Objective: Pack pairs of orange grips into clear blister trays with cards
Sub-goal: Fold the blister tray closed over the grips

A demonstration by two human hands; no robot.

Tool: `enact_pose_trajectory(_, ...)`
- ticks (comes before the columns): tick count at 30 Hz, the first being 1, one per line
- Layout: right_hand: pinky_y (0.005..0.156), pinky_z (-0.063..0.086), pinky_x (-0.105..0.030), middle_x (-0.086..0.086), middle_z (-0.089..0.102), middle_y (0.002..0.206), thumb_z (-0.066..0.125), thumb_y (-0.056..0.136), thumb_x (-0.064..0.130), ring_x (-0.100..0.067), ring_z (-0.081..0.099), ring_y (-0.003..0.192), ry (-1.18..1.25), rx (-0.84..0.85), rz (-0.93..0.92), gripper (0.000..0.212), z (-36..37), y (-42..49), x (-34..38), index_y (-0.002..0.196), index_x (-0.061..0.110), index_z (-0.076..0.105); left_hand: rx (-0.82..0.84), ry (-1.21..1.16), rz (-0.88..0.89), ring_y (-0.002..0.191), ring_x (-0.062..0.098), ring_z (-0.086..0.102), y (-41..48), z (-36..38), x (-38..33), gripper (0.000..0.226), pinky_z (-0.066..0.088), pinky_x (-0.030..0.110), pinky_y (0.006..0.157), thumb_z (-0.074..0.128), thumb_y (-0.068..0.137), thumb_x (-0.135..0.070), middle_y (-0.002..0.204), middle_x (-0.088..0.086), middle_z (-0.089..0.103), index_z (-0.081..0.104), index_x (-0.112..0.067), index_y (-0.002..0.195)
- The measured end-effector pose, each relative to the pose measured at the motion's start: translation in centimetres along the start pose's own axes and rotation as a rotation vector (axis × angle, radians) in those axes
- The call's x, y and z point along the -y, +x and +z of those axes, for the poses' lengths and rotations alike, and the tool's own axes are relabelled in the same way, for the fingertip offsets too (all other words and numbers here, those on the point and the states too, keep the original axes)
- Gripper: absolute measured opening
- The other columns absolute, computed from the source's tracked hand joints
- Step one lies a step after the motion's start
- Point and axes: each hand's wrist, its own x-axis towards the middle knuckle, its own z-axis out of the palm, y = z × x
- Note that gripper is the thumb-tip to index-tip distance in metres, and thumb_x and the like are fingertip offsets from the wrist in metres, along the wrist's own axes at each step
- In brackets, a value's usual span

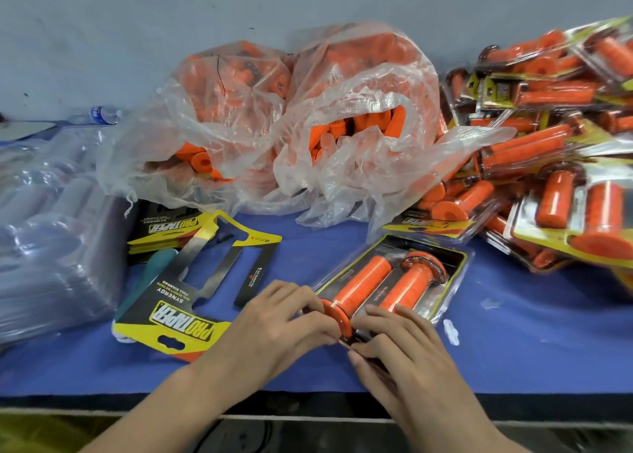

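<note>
1. While lying flat on the blue surface [513,336], near its front edge: blister tray [454,274] with a black-and-yellow card inside, orange handlebar pair [363,283] side by side in it.
2. Left grip [281,319]: fingers curled, pinching the tray's near end at the left orange flange.
3. Right grip [400,346]: fingers bent, thumb at the edge, clamped on the same end.
4. Just left of the tray: loose card [191,281], flat, print up.
5. Behind: two plastic bags [308,120] of loose orange pieces; right, heap of finished packs [548,178]; far left, stacked empty trays [51,230].

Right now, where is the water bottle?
In the head view, the water bottle is far left at the back, by the wall, behind the clear trays.
</note>
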Motion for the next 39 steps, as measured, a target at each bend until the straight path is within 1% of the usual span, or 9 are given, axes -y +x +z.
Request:
enact_pose_trajectory(2, 0.102, 0.041, -0.033, 0.01, 0.071, 0.106, 0.046, 0.095, 0.039, -0.007, 0.064, 0.111, -0.02, 0.021, -0.004, 0.033, -0.1, -0.2, -0.1, 0.084, 0.024, 0.073, -0.025, 0.012, -0.001, 0.082, 0.014, 0.055, 0.2, 0.2, 0.1, 0.017, 0.044, 0.027, 0.076, 0.063, 0.097, -0.034, 0.091, -0.004, 0.06, 0.071, -0.02, 0.093)
enact_pose_trajectory(5, 0.1, 0.041, -0.032, 0.011, 0.072, 0.102, 0.038, 0.1, 0.042, -0.007, 0.065, 0.109, -0.054, 0.017, -0.026, 0.041, -0.1, -0.1, -0.1, 0.086, 0.024, 0.073, -0.046, 0.056, -0.009, 0.077, 0.016, 0.059, 0.3, 0.4, 0.4, 0.03, 0.047, 0.03, 0.072, 0.062, 0.096, -0.043, 0.087, -0.003, 0.062, 0.071, -0.017, 0.085)
enact_pose_trajectory(12, 0.098, 0.041, -0.031, 0.012, 0.072, 0.095, 0.031, 0.103, 0.045, -0.007, 0.067, 0.102, -0.12, -0.021, -0.062, 0.05, -0.1, 0.1, -0.2, 0.084, 0.026, 0.073, -0.003, 0.163, -0.019, 0.073, 0.018, 0.058, 0.4, -0.2, 1.0, 0.046, 0.05, 0.033, 0.067, 0.055, 0.093, -0.058, 0.083, -0.002, 0.061, 0.063, -0.016, 0.077)
enact_pose_trajectory(18, 0.095, 0.042, -0.034, 0.012, 0.072, 0.089, 0.029, 0.105, 0.044, -0.009, 0.069, 0.097, -0.104, -0.084, -0.051, 0.054, 0.4, -0.2, -0.2, 0.078, 0.023, 0.072, 0.01, 0.06, -0.03, 0.083, 0.016, 0.055, -0.4, 0.2, 1.9, 0.027, 0.046, 0.03, 0.073, 0.056, 0.098, -0.043, 0.093, -0.004, 0.06, 0.065, -0.019, 0.089)
enact_pose_trajectory(23, 0.094, 0.042, -0.034, 0.011, 0.072, 0.089, 0.03, 0.104, 0.046, -0.009, 0.07, 0.097, -0.102, -0.077, -0.059, 0.055, 0.3, 0.0, -0.1, 0.08, 0.023, 0.073, -0.034, 0.11, -0.027, 0.08, 0.017, 0.057, -0.3, 0.5, 2.4, 0.038, 0.048, 0.032, 0.07, 0.053, 0.098, -0.048, 0.091, -0.002, 0.061, 0.066, -0.017, 0.082)
enact_pose_trajectory(28, 0.094, 0.042, -0.034, 0.011, 0.073, 0.09, 0.028, 0.104, 0.047, -0.009, 0.07, 0.097, -0.096, -0.081, -0.038, 0.056, 0.3, 0.1, -0.1, 0.079, 0.024, 0.073, -0.03, 0.209, -0.006, 0.081, 0.02, 0.059, 0.0, 0.1, 2.3, 0.038, 0.05, 0.034, 0.068, 0.054, 0.098, -0.049, 0.092, -0.002, 0.063, 0.067, -0.018, 0.081)
enact_pose_trajectory(30, 0.094, 0.042, -0.034, 0.011, 0.073, 0.09, 0.032, 0.103, 0.046, -0.01, 0.07, 0.096, -0.095, -0.085, -0.03, 0.052, 0.3, 0.1, -0.1, 0.079, 0.024, 0.073, -0.029, 0.182, -0.019, 0.087, 0.019, 0.058, -0.2, 0.1, 1.6, 0.03, 0.049, 0.032, 0.074, 0.054, 0.099, -0.043, 0.098, -0.002, 0.062, 0.065, -0.019, 0.087)
enact_pose_trajectory(33, 0.094, 0.042, -0.035, 0.01, 0.072, 0.088, 0.043, 0.099, 0.039, -0.011, 0.07, 0.095, -0.091, -0.095, -0.014, 0.04, 0.4, 0.1, -0.1, 0.077, 0.023, 0.072, -0.049, 0.103, -0.037, 0.095, 0.017, 0.053, -0.5, 0.7, 0.2, 0.009, 0.043, 0.026, 0.084, 0.058, 0.098, -0.027, 0.108, -0.003, 0.057, 0.063, -0.02, 0.097)
enact_pose_trajectory(39, 0.095, 0.043, -0.036, 0.011, 0.072, 0.088, 0.05, 0.093, 0.037, -0.008, 0.068, 0.098, -0.072, -0.091, -0.008, 0.03, 0.4, 0.2, 0.0, 0.077, 0.022, 0.072, -0.09, 0.146, 0.008, 0.098, 0.015, 0.051, 0.4, 0.7, 0.3, 0.017, 0.036, 0.025, 0.086, 0.057, 0.099, -0.033, 0.108, -0.005, 0.054, 0.066, -0.021, 0.091)
